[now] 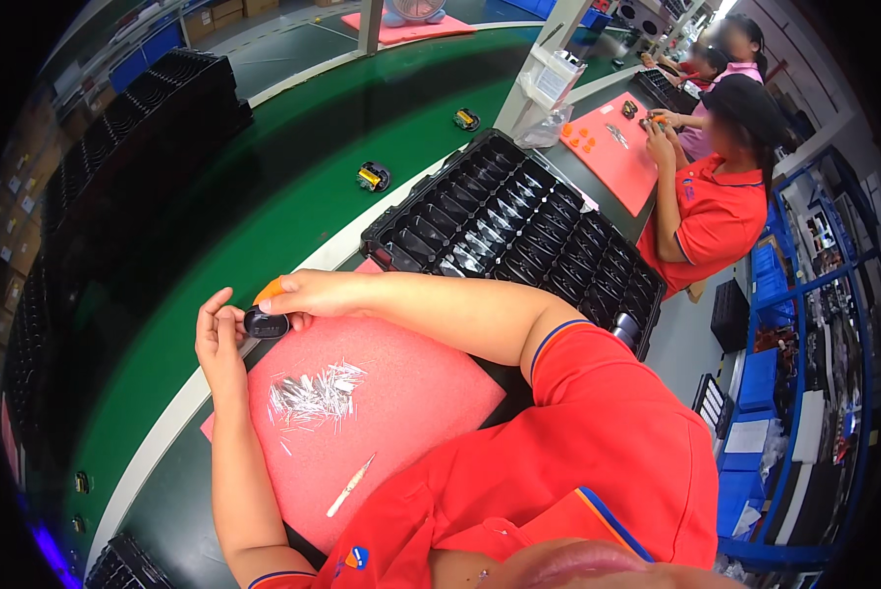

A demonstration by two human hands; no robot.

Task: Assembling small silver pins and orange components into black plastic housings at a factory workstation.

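My left hand [221, 339] has its fingers closed on the edge of a small, glossy black rounded part [267, 323] above the far end of the pink foam mat [421, 378]. From the right, my right hand [321, 294] grips a small orange piece [270, 292] against the top of that part. Its fingertips also show beside the black part. How the orange piece meets the part is hidden by my fingers. On the mat lie a pile of thin silvery strips [315, 396] and a pale, slim pointed tool [351, 485].
A black compartment tray [519, 221] stands right of the mat. Beyond the white rail [170, 432], a green conveyor belt [293, 187] carries several black-and-yellow units [373, 177]. Further right, a co-worker in red [711, 221] works at another pink mat [612, 162]. Blue shelving [774, 383] stands behind.
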